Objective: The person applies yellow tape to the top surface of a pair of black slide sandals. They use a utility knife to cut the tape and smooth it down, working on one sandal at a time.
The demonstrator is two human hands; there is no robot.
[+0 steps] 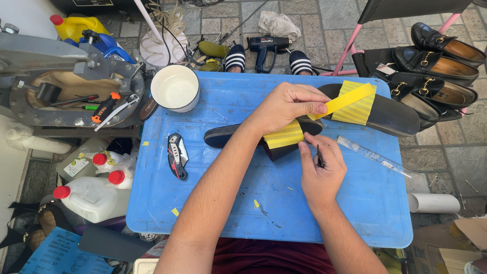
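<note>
Blue plastic table [243, 203] w/ black slide sandal [238, 134] lying across its middle, left hand [284, 106] pinched shut on yellow tape strip [345, 100] above sandal, right hand [319, 170] fingers closed round thin dark pen [320, 158], touching taped strap [283, 136], folding knife [177, 155] left of sandal

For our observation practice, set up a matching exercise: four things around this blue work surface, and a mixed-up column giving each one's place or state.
Things:
1. yellow tape strip
2. folding utility knife
3. white mug
4. clear ruler

Places or states:
A. lying to the right of the right hand
B. standing at the far left corner of the blue lid
C. pinched by the left hand
D. lying left of the forearms, near the black sole

Pairs: 1-C, 2-D, 3-B, 4-A
</note>
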